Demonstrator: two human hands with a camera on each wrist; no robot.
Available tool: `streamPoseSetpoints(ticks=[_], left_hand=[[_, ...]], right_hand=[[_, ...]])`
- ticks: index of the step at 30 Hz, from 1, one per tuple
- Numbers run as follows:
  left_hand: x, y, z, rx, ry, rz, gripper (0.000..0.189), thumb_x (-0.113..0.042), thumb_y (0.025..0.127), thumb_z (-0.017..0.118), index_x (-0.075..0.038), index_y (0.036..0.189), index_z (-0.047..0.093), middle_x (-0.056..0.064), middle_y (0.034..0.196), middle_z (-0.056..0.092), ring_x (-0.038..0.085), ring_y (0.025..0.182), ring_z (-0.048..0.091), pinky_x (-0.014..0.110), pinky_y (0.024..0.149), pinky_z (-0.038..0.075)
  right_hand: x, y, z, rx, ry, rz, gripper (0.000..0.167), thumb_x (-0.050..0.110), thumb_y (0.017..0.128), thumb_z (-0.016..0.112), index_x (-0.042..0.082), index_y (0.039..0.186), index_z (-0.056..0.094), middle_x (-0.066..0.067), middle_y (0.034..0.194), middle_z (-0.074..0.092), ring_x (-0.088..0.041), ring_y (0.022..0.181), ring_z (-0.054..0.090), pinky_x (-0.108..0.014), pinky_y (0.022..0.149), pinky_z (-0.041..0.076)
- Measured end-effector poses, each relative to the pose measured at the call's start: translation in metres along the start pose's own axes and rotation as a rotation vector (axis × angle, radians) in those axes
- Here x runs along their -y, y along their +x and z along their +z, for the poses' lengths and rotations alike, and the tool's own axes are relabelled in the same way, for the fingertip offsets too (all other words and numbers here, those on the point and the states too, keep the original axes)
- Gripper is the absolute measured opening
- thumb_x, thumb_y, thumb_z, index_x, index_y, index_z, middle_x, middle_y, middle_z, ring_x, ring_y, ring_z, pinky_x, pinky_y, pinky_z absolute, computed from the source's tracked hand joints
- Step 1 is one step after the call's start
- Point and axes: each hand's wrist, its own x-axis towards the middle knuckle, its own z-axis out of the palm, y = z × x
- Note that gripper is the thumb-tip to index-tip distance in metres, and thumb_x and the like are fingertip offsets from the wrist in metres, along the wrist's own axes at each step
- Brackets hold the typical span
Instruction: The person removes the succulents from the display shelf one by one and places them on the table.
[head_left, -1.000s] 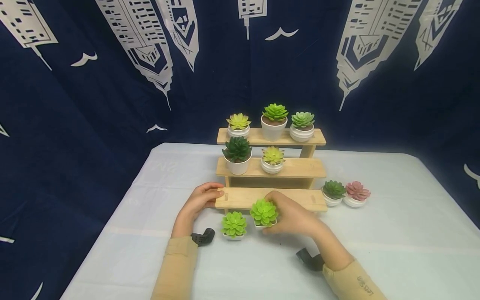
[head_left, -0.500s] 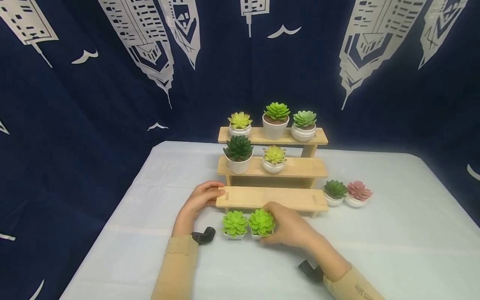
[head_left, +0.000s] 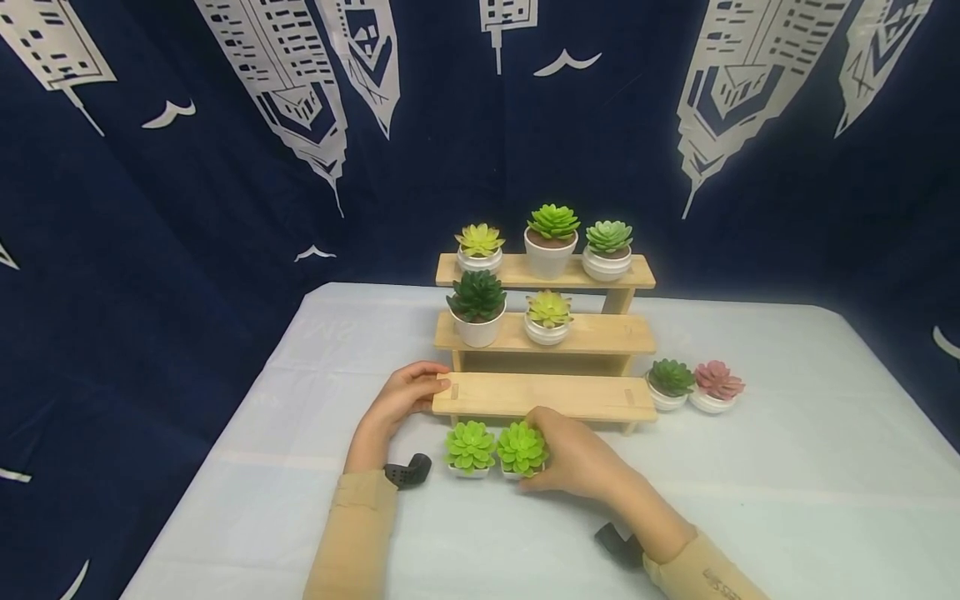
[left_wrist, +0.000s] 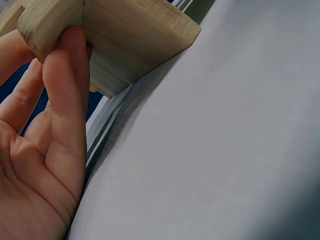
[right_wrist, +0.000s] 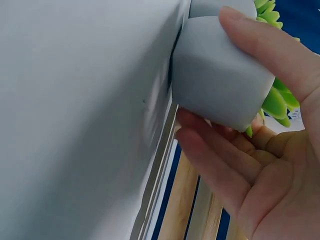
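My right hand [head_left: 573, 454] holds a potted succulent [head_left: 522, 448] with bright green leaves, thumb and fingers on opposite sides of its pot. In the right wrist view that white pot [right_wrist: 220, 70] stands with its base at the tabletop. A matching bright green succulent [head_left: 469, 447] stands just left of it. My left hand [head_left: 405, 394] grips the left end of the lowest step of a wooden three-tier plant stand [head_left: 543, 395], thumb at the top edge. The left wrist view shows my fingertips [left_wrist: 75, 40] against the stand's wooden end [left_wrist: 135, 35].
The top tier carries a yellow-green succulent [head_left: 480, 247], a taller green one [head_left: 551, 240] and a pale green one [head_left: 608, 249]. On the middle tier are a dark green succulent [head_left: 477, 307] and a yellow-green one [head_left: 548, 317]. Right of the stand sit green [head_left: 670, 383] and pink [head_left: 717, 386] succulents.
My right hand has brought the succulent down and toward me, from the lowest step's front edge to the table beside its match. The left hand keeps its place on the stand.
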Motion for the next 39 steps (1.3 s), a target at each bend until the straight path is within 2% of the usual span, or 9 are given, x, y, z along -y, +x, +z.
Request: streamPoseSetpoints(ticks=[7, 12, 17, 21, 24, 27, 32, 36, 39], left_hand=[[0.0, 0.001, 0.0, 0.002, -0.001, 0.002, 0.036, -0.01, 0.084, 0.067, 0.001, 0.117, 0.059, 0.007, 0.099, 0.064, 0.018, 0.077, 0.063, 0.029, 0.066, 0.052], [0.001, 0.0, 0.0, -0.001, -0.007, -0.005, 0.035, -0.009, 0.084, 0.067, 0.001, 0.117, 0.059, 0.008, 0.099, 0.064, 0.018, 0.077, 0.063, 0.029, 0.066, 0.052], [0.001, 0.0, 0.001, 0.003, -0.004, -0.001, 0.035, -0.01, 0.085, 0.067, 0.001, 0.117, 0.059, 0.008, 0.1, 0.063, 0.018, 0.078, 0.063, 0.029, 0.067, 0.052], [0.001, 0.001, 0.001, 0.006, 0.0, 0.006, 0.036, -0.01, 0.085, 0.067, 0.001, 0.118, 0.058, 0.009, 0.101, 0.063, 0.018, 0.079, 0.063, 0.03, 0.068, 0.052], [0.001, 0.001, 0.0, 0.008, 0.001, 0.008, 0.037, -0.011, 0.085, 0.067, 0.001, 0.118, 0.058, 0.009, 0.101, 0.063, 0.018, 0.079, 0.063, 0.03, 0.067, 0.053], [0.0, 0.001, 0.0, 0.009, -0.002, 0.005, 0.037, -0.011, 0.084, 0.068, 0.001, 0.118, 0.059, 0.009, 0.101, 0.063, 0.018, 0.079, 0.063, 0.029, 0.067, 0.053], [0.0, 0.001, 0.0, 0.017, -0.017, 0.005, 0.036, -0.01, 0.084, 0.068, 0.002, 0.117, 0.059, 0.009, 0.101, 0.063, 0.018, 0.079, 0.063, 0.03, 0.068, 0.053], [0.0, 0.0, 0.0, 0.019, -0.023, 0.001, 0.036, -0.01, 0.084, 0.067, 0.001, 0.117, 0.059, 0.009, 0.101, 0.064, 0.019, 0.08, 0.064, 0.03, 0.068, 0.053], [0.001, 0.0, -0.001, 0.016, -0.019, 0.0, 0.035, -0.01, 0.085, 0.067, 0.001, 0.117, 0.059, 0.008, 0.101, 0.063, 0.019, 0.08, 0.064, 0.03, 0.068, 0.053]], right_hand=[[-0.001, -0.001, 0.001, 0.02, -0.034, 0.019, 0.067, 0.039, 0.056, 0.089, 0.013, 0.107, 0.054, 0.006, 0.095, 0.059, -0.013, 0.086, 0.059, -0.034, 0.079, 0.049], [-0.005, -0.003, -0.006, 0.08, -0.004, 0.026, 0.077, 0.044, 0.057, 0.087, 0.009, 0.117, 0.054, -0.001, 0.107, 0.061, -0.019, 0.096, 0.059, -0.038, 0.084, 0.048], [-0.012, -0.004, -0.023, 0.16, 0.167, 0.0, 0.078, 0.043, 0.063, 0.085, 0.007, 0.124, 0.052, -0.007, 0.121, 0.058, -0.025, 0.105, 0.059, -0.04, 0.09, 0.047], [-0.02, -0.003, -0.038, 0.164, 0.352, -0.06, 0.068, 0.031, 0.069, 0.084, 0.002, 0.122, 0.052, -0.013, 0.121, 0.057, -0.028, 0.105, 0.059, -0.039, 0.09, 0.048], [-0.028, -0.001, -0.044, 0.082, 0.425, -0.085, 0.062, 0.025, 0.071, 0.083, 0.002, 0.12, 0.053, -0.015, 0.118, 0.059, -0.028, 0.104, 0.06, -0.036, 0.089, 0.048], [-0.032, 0.004, -0.048, -0.076, 0.411, -0.064, 0.058, 0.026, 0.071, 0.084, 0.005, 0.117, 0.055, -0.012, 0.113, 0.061, -0.025, 0.102, 0.061, -0.035, 0.089, 0.048], [-0.033, 0.014, -0.052, -0.344, 0.393, 0.025, 0.05, 0.02, 0.073, 0.082, 0.003, 0.111, 0.055, -0.011, 0.106, 0.061, -0.027, 0.1, 0.061, -0.038, 0.089, 0.048], [-0.034, 0.022, -0.052, -0.487, 0.425, 0.067, 0.057, 0.015, 0.073, 0.082, -0.001, 0.117, 0.049, -0.015, 0.113, 0.054, -0.03, 0.105, 0.057, -0.035, 0.091, 0.047], [-0.034, 0.028, -0.053, -0.542, 0.414, 0.094, 0.069, 0.02, 0.073, 0.082, 0.001, 0.127, 0.045, -0.014, 0.122, 0.049, -0.029, 0.111, 0.053, -0.034, 0.093, 0.045]])
